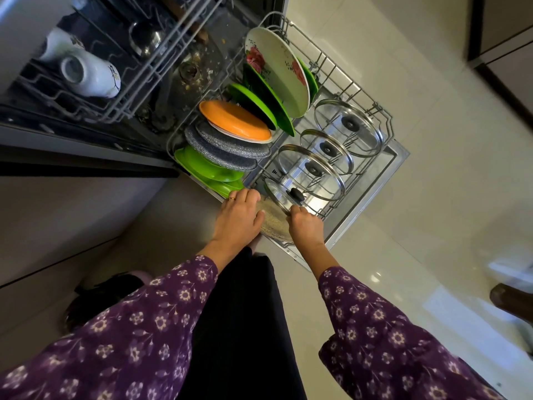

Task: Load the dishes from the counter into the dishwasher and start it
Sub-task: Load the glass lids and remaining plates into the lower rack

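The open dishwasher (353, 223) has its lower rack (385, 118) pulled out over the lowered door, with the upper rack (135, 93) behind it. Along the left edge of the lower rack, nine plates stand on edge in a row. They are one white floral plate (281, 70) at the far corner, five green plates (264, 101), some partly hidden, one orange plate (233, 119) and two grey speckled plates (227, 145). Along the right edge of the rack there are four glass lids, each with a black knob. Three glass lids (349, 127) stand tilted in the tines. The fourth, the smallest lid (284, 197), is at the near corner. The upper rack holds two white cups (89, 75) lying on their sides and one metal utensil (147, 39). At the near edge of the lower rack, the left hand (239, 216) grips one speckled beige dish (275, 225), with its fingers curled over the dish's far rim. The right hand (305, 226) pinches the near rim of the smallest lid between curled fingers.
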`<action>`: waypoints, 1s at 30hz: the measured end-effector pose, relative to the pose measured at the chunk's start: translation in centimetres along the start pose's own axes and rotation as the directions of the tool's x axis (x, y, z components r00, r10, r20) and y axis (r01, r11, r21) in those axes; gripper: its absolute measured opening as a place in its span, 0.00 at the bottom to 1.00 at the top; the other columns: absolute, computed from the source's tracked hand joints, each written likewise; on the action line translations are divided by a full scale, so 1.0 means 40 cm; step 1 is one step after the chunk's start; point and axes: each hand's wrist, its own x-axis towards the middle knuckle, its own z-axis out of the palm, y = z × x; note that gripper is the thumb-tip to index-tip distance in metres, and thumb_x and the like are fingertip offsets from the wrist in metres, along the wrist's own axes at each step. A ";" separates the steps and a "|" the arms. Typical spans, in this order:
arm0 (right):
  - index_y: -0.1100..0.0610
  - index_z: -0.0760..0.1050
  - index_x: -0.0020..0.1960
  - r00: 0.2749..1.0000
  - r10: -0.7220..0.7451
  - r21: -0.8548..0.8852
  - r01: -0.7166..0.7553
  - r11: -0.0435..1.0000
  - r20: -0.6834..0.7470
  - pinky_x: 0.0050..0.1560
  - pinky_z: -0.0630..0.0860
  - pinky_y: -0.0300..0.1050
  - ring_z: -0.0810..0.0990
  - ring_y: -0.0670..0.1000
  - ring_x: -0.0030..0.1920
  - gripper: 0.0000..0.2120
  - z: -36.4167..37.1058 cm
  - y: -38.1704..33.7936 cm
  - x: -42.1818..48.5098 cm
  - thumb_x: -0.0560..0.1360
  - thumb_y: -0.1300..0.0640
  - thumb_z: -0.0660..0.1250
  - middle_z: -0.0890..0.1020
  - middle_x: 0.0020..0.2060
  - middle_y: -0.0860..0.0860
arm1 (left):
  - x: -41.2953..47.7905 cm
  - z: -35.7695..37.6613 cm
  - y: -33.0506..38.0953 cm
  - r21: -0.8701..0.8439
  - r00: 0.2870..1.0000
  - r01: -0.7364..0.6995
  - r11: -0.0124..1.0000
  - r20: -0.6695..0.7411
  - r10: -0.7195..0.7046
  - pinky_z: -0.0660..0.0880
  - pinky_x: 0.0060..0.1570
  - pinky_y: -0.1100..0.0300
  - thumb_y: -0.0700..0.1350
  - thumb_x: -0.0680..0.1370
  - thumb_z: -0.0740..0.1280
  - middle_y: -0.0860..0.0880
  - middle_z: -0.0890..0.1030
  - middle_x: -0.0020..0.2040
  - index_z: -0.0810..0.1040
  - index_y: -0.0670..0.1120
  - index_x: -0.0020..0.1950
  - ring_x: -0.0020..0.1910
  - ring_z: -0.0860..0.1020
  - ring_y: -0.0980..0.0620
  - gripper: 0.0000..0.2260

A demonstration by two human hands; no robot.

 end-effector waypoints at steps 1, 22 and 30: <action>0.61 0.68 0.63 1.000 0.004 0.002 -0.004 1.000 -0.012 0.44 0.74 0.46 0.80 0.58 0.50 0.12 -0.003 0.002 0.001 0.80 0.61 0.58 0.79 0.53 0.56 | -0.002 -0.001 0.003 0.003 1.000 -0.004 1.000 -0.001 0.004 0.73 0.48 0.50 0.45 0.74 0.67 0.46 0.77 0.49 0.74 0.44 0.51 0.51 0.73 0.44 0.09; 0.62 0.70 0.60 0.999 -0.041 -0.008 0.040 0.999 -0.026 0.41 0.72 0.45 0.80 0.58 0.47 0.11 0.004 -0.005 0.014 0.80 0.60 0.57 0.79 0.52 0.56 | 0.013 -0.015 -0.001 0.002 1.000 0.021 1.000 -0.019 -0.021 0.72 0.48 0.52 0.46 0.74 0.66 0.47 0.76 0.49 0.73 0.44 0.52 0.51 0.73 0.46 0.09; 0.61 0.69 0.60 0.998 -0.053 -0.055 0.051 0.997 -0.028 0.38 0.68 0.44 0.80 0.57 0.46 0.10 0.010 -0.010 0.039 0.80 0.61 0.57 0.79 0.52 0.55 | -0.010 0.001 -0.015 -0.002 0.998 0.048 0.999 -0.047 -0.048 0.75 0.47 0.50 0.44 0.73 0.68 0.47 0.77 0.48 0.74 0.44 0.51 0.50 0.74 0.45 0.09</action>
